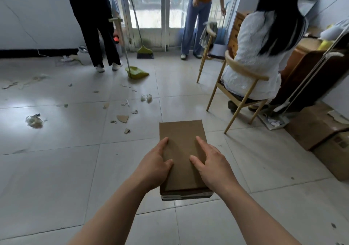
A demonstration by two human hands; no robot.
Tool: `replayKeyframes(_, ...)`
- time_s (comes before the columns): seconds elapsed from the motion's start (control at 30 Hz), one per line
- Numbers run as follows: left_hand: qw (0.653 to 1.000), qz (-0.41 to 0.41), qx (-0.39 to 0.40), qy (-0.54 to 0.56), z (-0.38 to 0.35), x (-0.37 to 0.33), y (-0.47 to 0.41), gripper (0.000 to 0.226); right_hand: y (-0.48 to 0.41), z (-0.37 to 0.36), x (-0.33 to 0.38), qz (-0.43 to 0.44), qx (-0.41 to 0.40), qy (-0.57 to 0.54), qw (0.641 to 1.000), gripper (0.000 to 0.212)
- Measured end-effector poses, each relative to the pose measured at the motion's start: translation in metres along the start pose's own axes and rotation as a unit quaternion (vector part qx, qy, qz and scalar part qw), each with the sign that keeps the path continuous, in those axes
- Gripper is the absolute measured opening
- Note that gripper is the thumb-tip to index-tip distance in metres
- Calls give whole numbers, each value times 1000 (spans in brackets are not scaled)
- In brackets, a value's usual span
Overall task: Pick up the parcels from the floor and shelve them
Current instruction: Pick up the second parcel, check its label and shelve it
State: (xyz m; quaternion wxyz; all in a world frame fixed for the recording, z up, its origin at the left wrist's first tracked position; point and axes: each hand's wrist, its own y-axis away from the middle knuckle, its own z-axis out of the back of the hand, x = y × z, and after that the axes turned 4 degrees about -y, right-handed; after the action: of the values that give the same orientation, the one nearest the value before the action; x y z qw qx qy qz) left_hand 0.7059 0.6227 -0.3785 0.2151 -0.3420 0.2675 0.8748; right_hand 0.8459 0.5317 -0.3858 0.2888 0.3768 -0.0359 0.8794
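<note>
Squarely between left hand (154, 166), right hand (213, 164), parcel (182, 150)

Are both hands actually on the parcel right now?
Touching. The head view shows the left hand and right hand gripping opposite sides of the brown parcel, fingers lying on its top face.

Flat brown cardboard parcel (182, 156) up front, above the pale tiled floor (56, 178), left hand (154, 166) on its left edge, right hand (213, 164) on its right. Torn cardboard scraps (122, 118) lie left beyond it; green plastic dustpan (137, 73) farther back; wooden chair (239, 93) right; big cardboard boxes (321, 131) far right.
</note>
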Motion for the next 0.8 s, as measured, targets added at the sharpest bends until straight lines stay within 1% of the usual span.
replayKeyframes(0.2,1000,-7,-19,5,46,-36,46,68,35,43,54,14,-2,2,1000,61)
replayKeyframes(0.37,1000,-6,-26,7,72,-51,81,68,64,61,88,22,-2,-1,1000,61)
replayKeyframes(0.6,1000,-12,-26,2,99,-56,117,68,96,68,122,14,-4,-6,1000,61)
replayKeyframes(0.8,999,-28,-26,-1,124,-46,146,68,124,62,150,12,-20,-9,1000,59)
